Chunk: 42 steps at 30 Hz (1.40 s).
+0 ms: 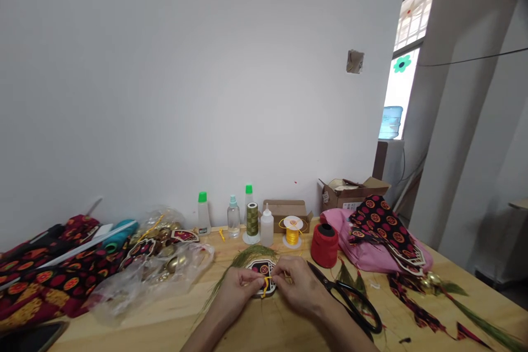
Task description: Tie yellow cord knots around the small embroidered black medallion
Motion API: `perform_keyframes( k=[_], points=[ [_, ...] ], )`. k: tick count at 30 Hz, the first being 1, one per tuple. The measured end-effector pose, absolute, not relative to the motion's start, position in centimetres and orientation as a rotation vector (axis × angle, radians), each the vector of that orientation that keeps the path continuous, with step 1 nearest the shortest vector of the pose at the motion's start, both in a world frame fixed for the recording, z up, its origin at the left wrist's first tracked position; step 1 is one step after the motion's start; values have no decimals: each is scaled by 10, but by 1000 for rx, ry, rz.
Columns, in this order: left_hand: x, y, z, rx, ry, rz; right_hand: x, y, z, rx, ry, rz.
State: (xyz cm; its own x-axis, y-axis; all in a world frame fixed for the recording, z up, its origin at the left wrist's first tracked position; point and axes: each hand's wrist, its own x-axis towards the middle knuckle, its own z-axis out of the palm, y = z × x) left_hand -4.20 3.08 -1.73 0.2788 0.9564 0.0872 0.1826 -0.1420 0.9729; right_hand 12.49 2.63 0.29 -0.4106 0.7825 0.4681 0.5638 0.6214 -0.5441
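Between my hands, on the wooden table, lies a small ornament of dark patterned fabric with a pale frame [259, 267]. A yellow cord [266, 287] crosses its front. My left hand [238, 292] pinches the cord from the left with thumb and forefinger. On the other side my right hand [301, 285] is closed in a pinch on the cord near the ornament's right edge. Green thread strands [243, 256] curve behind the ornament and down its left side. Black-handled scissors [358, 303] rest beside my right forearm. My fingers partly hide the ornament.
Along the wall stand a green-capped bottle [203, 214], a spray bottle [233, 220], an olive thread spool [252, 220], a yellow cord spool [292, 237] and a red thread cone [324, 247]. Left are patterned cloth [33, 280] and a plastic bag [136, 280]; right, a pink bundle [358, 256] and cardboard box [346, 198].
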Motion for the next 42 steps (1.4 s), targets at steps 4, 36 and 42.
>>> perform_keyframes(
  k=[4,36,42],
  points=[
    [-40,28,-12,1593,1108,963,126,26,2,-1036,-2134,387],
    [-41,29,-11,1335,991,958,118,26,3,-1033,-2069,270],
    [-42,32,-15,1437,1020,946,120,26,5,-999,-2062,312]
  ],
)
